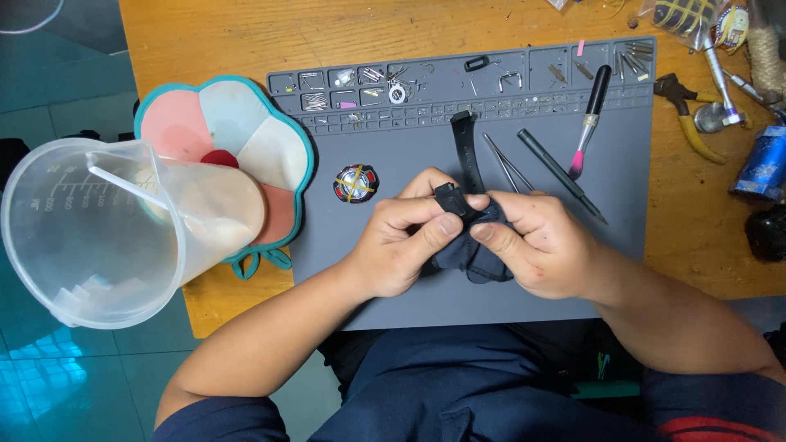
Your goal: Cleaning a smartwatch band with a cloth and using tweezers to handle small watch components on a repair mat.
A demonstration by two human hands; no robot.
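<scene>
Here, both hands' fingers pinching a black watch strap [465, 160] and dark cloth [475, 250], clear jug [90, 233] alongside.

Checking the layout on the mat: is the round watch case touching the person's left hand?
Apart. The head view shows bare grey mat between the round watch case and the left hand, which grips the black strap with a dark cloth.

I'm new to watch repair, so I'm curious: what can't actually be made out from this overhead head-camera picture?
- Head view: the near end of the black strap, covered by the left hand, right hand and dark cloth.
- Small parts in the grey mat trays: too small to tell.
- Tools at the right edge, beyond the yellow-handled pliers: cut off by the frame.
</scene>
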